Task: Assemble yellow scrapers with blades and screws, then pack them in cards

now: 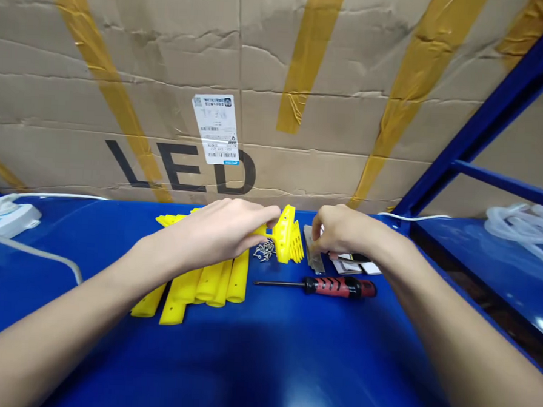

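Note:
My left hand [234, 226] is closed on a yellow plastic scraper head [283, 234], its wide end pointing right. Fingers of my right hand [338, 231] are curled together over a stack of flat grey metal blades [314, 257], pinching at its upper part; the fingertips are partly hidden. Several more yellow heads [297, 244] stand in a row between the hands. Beneath my left hand lie several yellow plastic tubes [210, 282], partly covered by it. A small pile of screws [263, 250] sits to the left of the scraper head.
A screwdriver [340, 286] with a red and black handle lies across the blue table [263, 361], tip left. Small printed cards [348, 265] are under my right wrist. A large cardboard box [270, 64] closes off the back; a white power strip [11, 223] lies far left.

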Demonstrator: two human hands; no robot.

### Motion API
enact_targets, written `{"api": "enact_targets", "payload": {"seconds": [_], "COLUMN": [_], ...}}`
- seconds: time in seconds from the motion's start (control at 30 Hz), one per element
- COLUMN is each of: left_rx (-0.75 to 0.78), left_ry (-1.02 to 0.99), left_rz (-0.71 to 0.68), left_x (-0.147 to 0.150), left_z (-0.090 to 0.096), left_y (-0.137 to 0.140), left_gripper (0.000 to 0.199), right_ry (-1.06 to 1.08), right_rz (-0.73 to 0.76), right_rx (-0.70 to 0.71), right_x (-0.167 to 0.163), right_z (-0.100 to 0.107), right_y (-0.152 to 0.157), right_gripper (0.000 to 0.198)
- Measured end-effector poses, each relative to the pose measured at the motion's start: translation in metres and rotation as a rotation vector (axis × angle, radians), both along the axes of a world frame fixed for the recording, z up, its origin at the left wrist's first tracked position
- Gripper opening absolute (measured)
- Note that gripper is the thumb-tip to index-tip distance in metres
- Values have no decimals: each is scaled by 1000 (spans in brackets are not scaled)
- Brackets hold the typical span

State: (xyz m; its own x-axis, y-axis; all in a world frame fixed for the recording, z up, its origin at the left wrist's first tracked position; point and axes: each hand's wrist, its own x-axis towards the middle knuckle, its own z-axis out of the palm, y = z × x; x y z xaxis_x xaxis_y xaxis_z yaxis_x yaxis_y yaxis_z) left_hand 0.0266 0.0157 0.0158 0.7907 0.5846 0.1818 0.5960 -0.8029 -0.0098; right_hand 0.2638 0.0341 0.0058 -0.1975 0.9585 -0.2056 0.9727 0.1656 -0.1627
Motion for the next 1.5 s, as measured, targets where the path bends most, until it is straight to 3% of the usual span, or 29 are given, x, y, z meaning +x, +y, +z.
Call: {"api": "enact_targets", "payload": {"seconds": [0.23, 0.57, 1.07, 1.5], "left_rx": [-45, 14, 7, -7], "left_ry": [55, 19, 27, 60], "left_rz": [46, -5, 10, 38], "left_x": [4, -3, -5, -6], "left_z": [0, -1, -1, 0], "left_y": [-2, 1, 0, -2], "left_gripper": [11, 10, 14, 19], "right_ry": [-88, -116, -140, -112], "right_rz": [-53, -65, -91, -68], "right_rx": [33, 0, -131, -117], "right_x": [-12, -17, -15, -18], "right_z": [-3, -4, 0, 0], "right_y": [1, 5, 8, 3], "right_gripper": [30, 34, 11, 10]}}
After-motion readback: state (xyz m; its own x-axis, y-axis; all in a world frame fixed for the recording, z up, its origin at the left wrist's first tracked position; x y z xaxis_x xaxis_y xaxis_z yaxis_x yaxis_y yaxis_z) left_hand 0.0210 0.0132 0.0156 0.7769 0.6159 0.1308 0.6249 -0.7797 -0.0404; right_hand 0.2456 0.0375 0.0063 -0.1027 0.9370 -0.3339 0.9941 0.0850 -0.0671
